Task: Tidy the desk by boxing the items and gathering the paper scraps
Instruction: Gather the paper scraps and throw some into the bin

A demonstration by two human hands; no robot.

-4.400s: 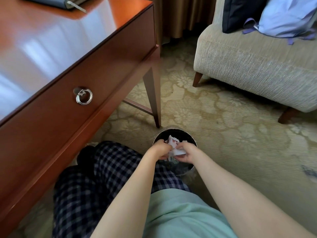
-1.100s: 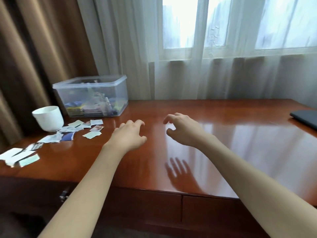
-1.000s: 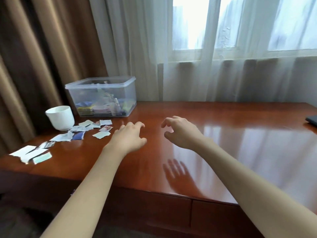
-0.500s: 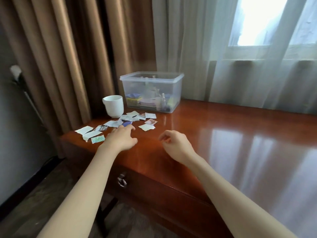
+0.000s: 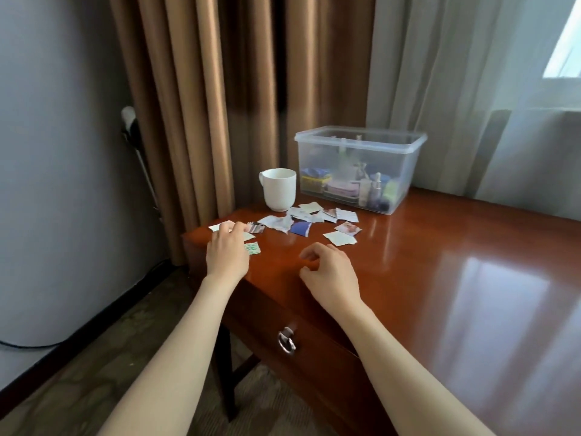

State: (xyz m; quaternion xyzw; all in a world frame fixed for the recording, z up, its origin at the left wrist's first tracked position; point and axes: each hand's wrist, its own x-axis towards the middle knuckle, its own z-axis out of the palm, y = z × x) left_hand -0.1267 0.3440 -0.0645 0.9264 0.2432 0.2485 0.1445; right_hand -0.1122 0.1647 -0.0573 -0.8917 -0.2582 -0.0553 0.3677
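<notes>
"What do the bits look like?"
"Small torn paper scraps [image 5: 301,221], white, blue and printed, strewn over the desk's [image 5: 440,278] far left corner beside a white mug [image 5: 278,188]."
"And the box [image 5: 358,171]?"
"Clear, open-topped, with small bottles and packets inside."
"The hands?"
"The left hand [image 5: 228,251] has its fingers [image 5: 235,228] laid flat on the leftmost scraps. The right hand [image 5: 330,272] is loosely curled and empty, just near of them."

The glossy reddish-brown wooden desk [image 5: 440,278] reflects pale light. The ceramic mug [image 5: 279,190] is plain white and the plastic storage box [image 5: 358,146] clear. The torn paper scraps [image 5: 339,238] are mostly white; one scrap [image 5: 300,228] is dark blue, another [image 5: 253,247] green-patterned. The pleated curtains [image 5: 188,89] are tan.
</notes>
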